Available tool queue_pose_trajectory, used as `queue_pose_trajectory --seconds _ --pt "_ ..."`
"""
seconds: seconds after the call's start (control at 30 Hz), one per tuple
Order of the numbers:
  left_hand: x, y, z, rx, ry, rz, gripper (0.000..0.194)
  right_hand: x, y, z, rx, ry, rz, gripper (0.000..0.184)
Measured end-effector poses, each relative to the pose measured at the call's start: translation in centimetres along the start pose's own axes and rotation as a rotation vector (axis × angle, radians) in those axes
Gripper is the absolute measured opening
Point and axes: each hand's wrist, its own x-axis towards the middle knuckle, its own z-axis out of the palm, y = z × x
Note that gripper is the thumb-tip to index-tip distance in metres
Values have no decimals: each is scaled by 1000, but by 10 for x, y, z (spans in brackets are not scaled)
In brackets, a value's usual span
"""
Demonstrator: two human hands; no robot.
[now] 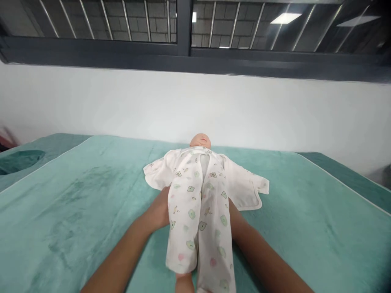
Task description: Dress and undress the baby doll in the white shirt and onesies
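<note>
A baby doll [200, 141] lies on its back on a teal towel [76, 195], head toward the wall. It wears a white romper [195, 191] printed with small green and pink animals, sleeves spread to both sides. My left hand [159, 211] rests against the doll's left side at the hip, its fingers tucked under the romper and hidden. My right hand [233, 213] reaches under the other side; only the wrist and forearm show. A bare doll foot [184, 283] sticks out of the left trouser leg at the bottom edge.
The towel covers a teal padded table [345, 171] that stands against a white wall [195, 106]. A face hole [18, 160] in the padding shows at the far left. Above the wall runs a dark-framed window [183, 40].
</note>
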Motion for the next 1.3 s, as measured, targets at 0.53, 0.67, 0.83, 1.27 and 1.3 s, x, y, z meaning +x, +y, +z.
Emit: queue_pose_trajectory --seconds 0.53,0.67,0.83,1.27,1.3 --pt "-36 8 -3 688 109 42 16 -49 24 -20 -573 -39 -518 35" --pt "-49 5 -9 405 71 -11 21 -63 16 -32 -519 -143 -474 47" --pt "-34 -25 -22 196 462 -400 21 -59 35 -65 -363 4 -102 37" --pt "-12 -32 -38 84 544 -598 29 -3 66 -105 -811 238 352 30" --pt "-12 -24 -39 -38 594 -560 29 -3 67 -105 -781 263 308 27"
